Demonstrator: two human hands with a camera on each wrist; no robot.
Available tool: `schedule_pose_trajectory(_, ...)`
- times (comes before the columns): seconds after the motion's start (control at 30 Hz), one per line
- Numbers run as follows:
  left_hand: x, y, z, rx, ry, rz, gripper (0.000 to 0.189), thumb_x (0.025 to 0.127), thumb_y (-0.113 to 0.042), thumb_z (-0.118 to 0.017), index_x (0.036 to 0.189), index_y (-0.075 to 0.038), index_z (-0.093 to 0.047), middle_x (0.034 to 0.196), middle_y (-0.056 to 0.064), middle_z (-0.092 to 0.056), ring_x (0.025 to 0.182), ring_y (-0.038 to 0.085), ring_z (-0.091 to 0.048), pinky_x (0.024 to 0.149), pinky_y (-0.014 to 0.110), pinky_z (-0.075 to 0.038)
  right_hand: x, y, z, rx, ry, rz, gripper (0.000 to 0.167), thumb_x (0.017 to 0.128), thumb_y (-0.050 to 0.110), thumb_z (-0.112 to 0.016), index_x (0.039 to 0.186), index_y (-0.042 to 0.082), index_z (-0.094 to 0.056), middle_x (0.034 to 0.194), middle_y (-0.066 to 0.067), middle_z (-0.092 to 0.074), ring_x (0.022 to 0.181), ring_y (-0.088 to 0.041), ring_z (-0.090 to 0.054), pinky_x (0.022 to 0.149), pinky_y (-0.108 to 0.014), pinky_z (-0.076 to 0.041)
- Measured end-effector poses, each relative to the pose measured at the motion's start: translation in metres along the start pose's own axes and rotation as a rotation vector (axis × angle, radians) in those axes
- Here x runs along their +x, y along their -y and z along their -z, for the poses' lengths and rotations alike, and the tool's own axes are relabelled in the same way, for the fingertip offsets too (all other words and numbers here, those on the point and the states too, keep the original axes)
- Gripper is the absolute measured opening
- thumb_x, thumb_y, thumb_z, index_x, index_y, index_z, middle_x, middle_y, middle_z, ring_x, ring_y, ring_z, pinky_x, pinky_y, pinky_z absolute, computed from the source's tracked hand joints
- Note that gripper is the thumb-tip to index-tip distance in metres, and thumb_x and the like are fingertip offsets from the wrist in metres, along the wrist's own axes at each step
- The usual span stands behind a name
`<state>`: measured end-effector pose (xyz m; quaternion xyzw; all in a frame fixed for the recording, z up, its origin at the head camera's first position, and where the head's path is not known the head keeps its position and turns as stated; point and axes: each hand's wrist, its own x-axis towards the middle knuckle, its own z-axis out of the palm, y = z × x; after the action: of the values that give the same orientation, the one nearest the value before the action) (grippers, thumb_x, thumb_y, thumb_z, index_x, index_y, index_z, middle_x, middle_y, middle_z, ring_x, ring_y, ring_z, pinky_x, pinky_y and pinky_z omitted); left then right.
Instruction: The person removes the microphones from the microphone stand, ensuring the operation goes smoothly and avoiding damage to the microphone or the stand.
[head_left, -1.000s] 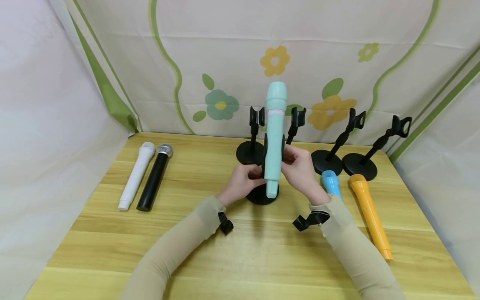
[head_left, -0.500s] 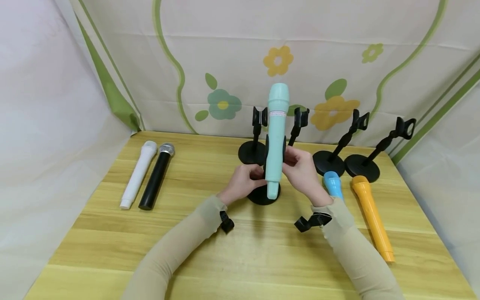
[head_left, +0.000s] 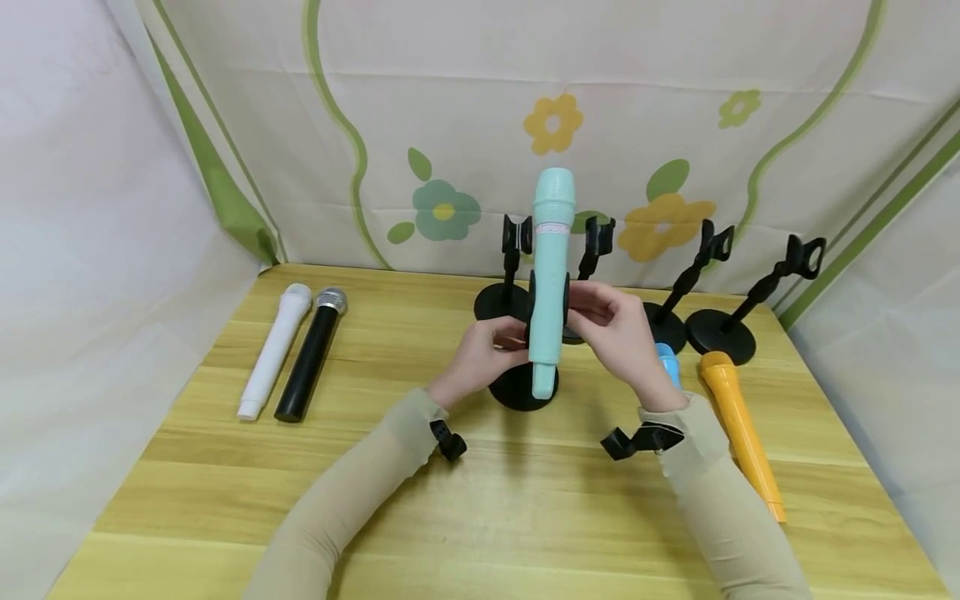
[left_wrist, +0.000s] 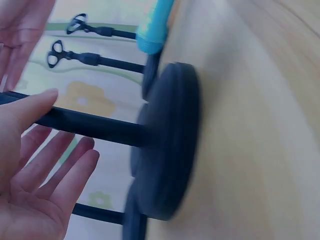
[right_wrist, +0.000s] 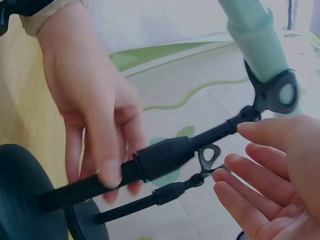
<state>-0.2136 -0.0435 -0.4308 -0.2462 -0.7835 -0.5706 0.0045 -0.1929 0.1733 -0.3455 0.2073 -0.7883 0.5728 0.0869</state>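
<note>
A mint-green microphone [head_left: 552, 275] rests tilted in the clip of a black desk microphone stand [head_left: 522, 392]. My left hand [head_left: 480, 357] is at the stand's pole. In the left wrist view its thumb lies across the pole [left_wrist: 95, 125], while the other fingers extend loosely behind and below it. My right hand [head_left: 618, 337] is just right of the microphone and clip. The right wrist view shows the right hand's fingers [right_wrist: 250, 192] relaxed and spread, with the thumb tip close to the joint under the clip [right_wrist: 275, 97]. Nothing is held in that hand.
Behind stand several more black stands, including one at back centre [head_left: 501, 300] and one at far right [head_left: 722, 336]. White [head_left: 274, 354] and black [head_left: 311, 358] microphones lie left. Orange [head_left: 742, 433] and partly hidden blue [head_left: 667, 362] ones lie right.
My right hand has eased off the stand and moved slightly right, its fingers loosening. My left hand's fingers have opened a little around the pole. The mint-green microphone stays in the clip.
</note>
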Motion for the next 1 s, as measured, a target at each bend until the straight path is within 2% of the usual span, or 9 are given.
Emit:
schedule_pose_trajectory(0.13, 0.0, -0.012, 0.004, -0.042, -0.015, -0.038, 0.029, 0.09, -0.004, -0.079, 0.117, -0.004, -0.071, 0.111, 0.007, -0.072, 0.094, 0.017, -0.071, 0.084, 0.03, -0.059, 0.002, 0.002, 0.006, 0.036, -0.019, -0.003, 0.032, 0.099, 0.006, -0.069, 0.129, -0.003, -0.066, 0.123, -0.017, -0.068, 0.111, -0.016, -0.067, 0.095, -0.027, -0.054)
schedule_pose_trajectory(0.23, 0.001, -0.018, 0.005, -0.038, -0.027, -0.039, 0.028, 0.091, -0.004, -0.078, 0.118, -0.003, -0.07, 0.111, 0.007, -0.072, 0.095, 0.017, -0.07, 0.084, 0.029, -0.059, 0.005, 0.006, 0.009, 0.044, -0.028, 0.01, 0.033, 0.1, 0.011, -0.068, 0.131, 0.001, -0.066, 0.126, -0.014, -0.068, 0.115, -0.017, -0.065, 0.097, -0.027, -0.052)
schedule_pose_trajectory(0.5, 0.004, -0.023, 0.006, -0.01, -0.037, -0.037, 0.025, 0.092, -0.004, -0.077, 0.116, -0.003, -0.071, 0.11, 0.007, -0.072, 0.094, 0.016, -0.07, 0.083, 0.027, -0.058, 0.014, 0.018, 0.013, 0.055, -0.054, 0.04, 0.032, 0.103, 0.02, -0.065, 0.13, 0.003, -0.068, 0.126, -0.01, -0.069, 0.113, -0.019, -0.067, 0.096, -0.029, -0.053)
schedule_pose_trajectory(0.67, 0.006, -0.024, 0.007, 0.007, -0.029, -0.057, 0.025, 0.091, -0.003, -0.078, 0.116, -0.001, -0.071, 0.109, 0.009, -0.072, 0.093, 0.017, -0.07, 0.084, 0.027, -0.058, 0.017, 0.029, 0.012, 0.086, -0.044, -0.011, 0.038, 0.102, 0.027, -0.066, 0.133, 0.005, -0.067, 0.128, -0.009, -0.067, 0.115, -0.021, -0.065, 0.098, -0.03, -0.052)
schedule_pose_trajectory(0.83, 0.008, -0.023, 0.007, 0.01, -0.02, -0.07, 0.026, 0.09, -0.002, -0.078, 0.116, 0.0, -0.071, 0.11, 0.009, -0.072, 0.093, 0.016, -0.07, 0.083, 0.026, -0.058, 0.021, 0.04, 0.007, 0.102, 0.008, -0.096, 0.047, 0.1, 0.035, -0.068, 0.137, 0.006, -0.064, 0.129, -0.009, -0.066, 0.118, -0.021, -0.061, 0.104, -0.035, -0.048)
schedule_pose_trajectory(1.0, 0.008, -0.022, 0.009, 0.018, -0.004, -0.068, 0.026, 0.091, -0.002, -0.077, 0.116, 0.0, -0.072, 0.11, 0.009, -0.072, 0.094, 0.016, -0.07, 0.083, 0.026, -0.058, 0.026, 0.044, -0.001, 0.158, 0.028, -0.139, 0.05, 0.099, 0.036, -0.07, 0.137, 0.005, -0.063, 0.123, -0.01, -0.069, 0.112, -0.022, -0.063, 0.105, -0.038, -0.046)
